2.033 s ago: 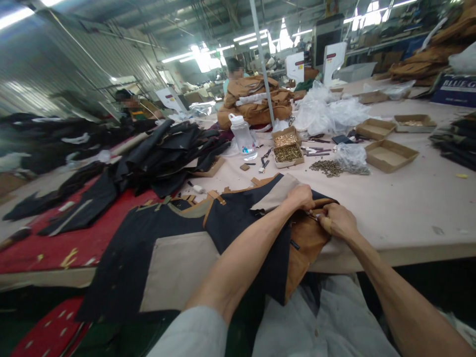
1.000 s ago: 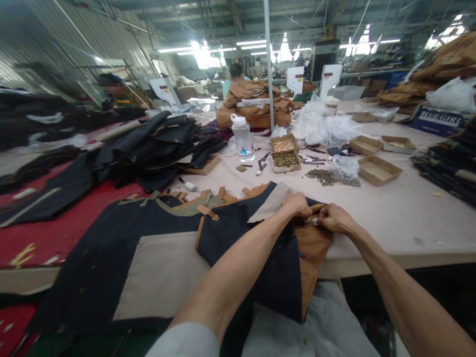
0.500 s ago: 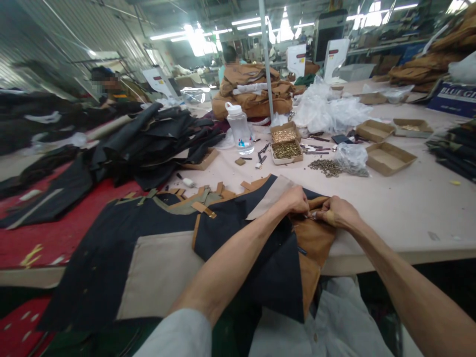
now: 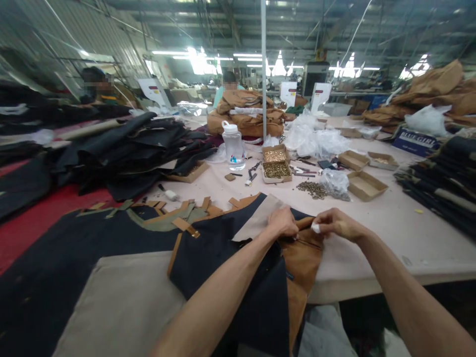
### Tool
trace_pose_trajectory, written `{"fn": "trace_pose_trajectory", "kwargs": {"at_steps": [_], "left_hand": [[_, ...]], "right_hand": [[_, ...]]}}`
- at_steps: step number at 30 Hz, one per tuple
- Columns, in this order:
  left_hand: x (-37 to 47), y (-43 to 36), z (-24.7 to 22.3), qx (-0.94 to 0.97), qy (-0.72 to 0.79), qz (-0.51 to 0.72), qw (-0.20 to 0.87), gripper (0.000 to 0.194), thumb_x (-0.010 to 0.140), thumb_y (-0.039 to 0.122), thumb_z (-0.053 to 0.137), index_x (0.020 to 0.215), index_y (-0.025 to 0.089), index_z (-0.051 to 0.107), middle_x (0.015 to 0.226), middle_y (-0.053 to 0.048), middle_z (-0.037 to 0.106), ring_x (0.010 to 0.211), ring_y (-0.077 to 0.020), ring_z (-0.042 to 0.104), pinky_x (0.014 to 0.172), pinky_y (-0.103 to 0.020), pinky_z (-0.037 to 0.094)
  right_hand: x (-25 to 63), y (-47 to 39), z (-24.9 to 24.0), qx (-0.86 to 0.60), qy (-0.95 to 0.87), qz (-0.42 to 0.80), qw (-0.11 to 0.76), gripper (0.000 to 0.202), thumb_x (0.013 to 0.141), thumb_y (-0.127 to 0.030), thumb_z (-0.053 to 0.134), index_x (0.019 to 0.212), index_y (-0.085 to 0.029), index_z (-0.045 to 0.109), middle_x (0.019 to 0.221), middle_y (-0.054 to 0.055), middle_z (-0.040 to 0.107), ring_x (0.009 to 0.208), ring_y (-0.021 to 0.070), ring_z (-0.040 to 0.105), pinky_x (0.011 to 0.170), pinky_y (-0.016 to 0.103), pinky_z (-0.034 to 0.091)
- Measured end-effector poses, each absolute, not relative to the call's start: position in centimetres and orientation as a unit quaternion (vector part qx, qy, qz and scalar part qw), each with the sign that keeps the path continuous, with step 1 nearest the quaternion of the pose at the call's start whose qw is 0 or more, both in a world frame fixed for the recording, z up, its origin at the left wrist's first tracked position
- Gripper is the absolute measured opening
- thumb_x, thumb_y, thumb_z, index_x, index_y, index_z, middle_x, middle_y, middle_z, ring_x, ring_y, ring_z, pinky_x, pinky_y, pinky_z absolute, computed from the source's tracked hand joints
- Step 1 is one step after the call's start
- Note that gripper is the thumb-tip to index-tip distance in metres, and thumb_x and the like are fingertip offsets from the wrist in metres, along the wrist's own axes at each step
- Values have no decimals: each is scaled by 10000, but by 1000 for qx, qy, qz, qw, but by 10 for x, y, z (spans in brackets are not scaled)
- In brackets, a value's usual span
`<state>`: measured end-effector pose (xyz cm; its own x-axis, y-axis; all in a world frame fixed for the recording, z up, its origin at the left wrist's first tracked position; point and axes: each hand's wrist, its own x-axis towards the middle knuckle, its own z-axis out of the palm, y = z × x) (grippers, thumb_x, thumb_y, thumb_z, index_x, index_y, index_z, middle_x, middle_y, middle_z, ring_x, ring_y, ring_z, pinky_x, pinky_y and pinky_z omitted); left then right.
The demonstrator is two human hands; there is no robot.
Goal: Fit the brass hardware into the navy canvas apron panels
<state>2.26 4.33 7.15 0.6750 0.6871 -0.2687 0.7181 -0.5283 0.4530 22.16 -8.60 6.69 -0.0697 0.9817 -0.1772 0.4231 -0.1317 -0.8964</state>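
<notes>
While the left hand [image 4: 281, 222] curls closed on a fold of the dark garment [image 4: 230, 270], the right hand [image 4: 336, 224] sits just beside the brown lining [image 4: 303, 263], thumb and fingers drawn narrow around something small and white [image 4: 315, 227] — whether that is a held piece or a wrapping on a finger, I cannot tell. The garment lies across the near edge of the table [image 4: 427, 238], partly hanging over it.

Beyond it, roughly mid-table, stand two small cardboard boxes, one behind the other: the front box [image 4: 277, 179] is filled with dull brass-coloured pieces, the rear box [image 4: 279, 148] with brighter coppery ones. Right of them, loose metal pieces [image 4: 311, 190] lie in a pile against a clear plastic bag [image 4: 334, 182], whose contents are too blurred to name. Three shallow trays sit past the bag; the near tray [image 4: 367, 191] shows its bare bottom, while the far right tray [image 4: 385, 167] bears some golden pieces. A bottle [image 4: 233, 146] with a white lid stands upright left of the boxes. Farther left, an open carton [image 4: 189, 177] with small dark bits inside lies partly under a heap of dark cloth [image 4: 130, 153].
</notes>
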Motion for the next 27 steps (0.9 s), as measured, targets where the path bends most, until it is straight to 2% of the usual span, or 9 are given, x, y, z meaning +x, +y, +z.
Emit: {"fn": "trace_pose_trajectory", "kwargs": {"at_steps": [1, 3, 6, 8, 12, 22, 27], "left_hand": [[21, 43, 70, 873, 402, -22, 277, 395, 441, 391, 908, 786, 225, 811, 805, -69, 744, 806, -253, 696, 653, -299, 535], [20, 44, 68, 870, 401, -12, 285, 359, 445, 370, 903, 762, 230, 809, 783, -62, 741, 799, -249, 698, 661, -296, 536], [19, 43, 65, 864, 410, -5, 291, 335, 427, 357, 910, 724, 241, 805, 753, -54, 739, 794, -250, 700, 690, -306, 544], [19, 43, 64, 861, 416, -2, 294, 338, 417, 350, 915, 717, 240, 805, 745, -58, 740, 806, -252, 704, 710, -307, 548], [15, 43, 66, 863, 408, -2, 299, 324, 430, 343, 913, 720, 247, 807, 750, -56, 744, 817, -252, 709, 713, -306, 556], [10, 43, 68, 864, 401, 6, 303, 345, 444, 359, 907, 755, 249, 808, 776, -62, 748, 819, -260, 710, 724, -328, 567], [8, 42, 71, 865, 399, 2, 305, 324, 456, 366, 901, 743, 250, 802, 771, -61, 749, 805, -260, 711, 724, -337, 570]], "right_hand": [[235, -80, 69, -610, -567, 435, 342, 312, 795, -432, 696, 907, -144, 737, 714, 53, 690, 602, 160, 593, 565, 254, 448], [257, -61, 68, -687, -542, 330, 355, 304, 819, -394, 649, 941, -129, 735, 709, 61, 695, 596, 165, 612, 569, 257, 474], [275, -20, 60, -799, -516, 145, 273, 290, 806, -281, 612, 1006, -136, 764, 781, 80, 735, 702, 199, 678, 632, 257, 508], [277, 6, 53, -819, -516, 91, 232, 309, 788, -239, 624, 1041, -169, 788, 877, 87, 760, 839, 229, 702, 734, 268, 520], [275, 37, 42, -837, -515, 52, 176, 303, 791, -230, 638, 1034, -199, 815, 988, 116, 770, 991, 289, 699, 851, 320, 515], [277, 54, 33, -833, -543, 46, 99, 321, 839, -256, 609, 1092, -223, 803, 1085, 112, 762, 1040, 292, 694, 863, 301, 508], [278, 64, 32, -824, -559, 53, 82, 317, 797, -193, 609, 1058, -148, 783, 995, 142, 760, 968, 275, 697, 796, 275, 481]]}}
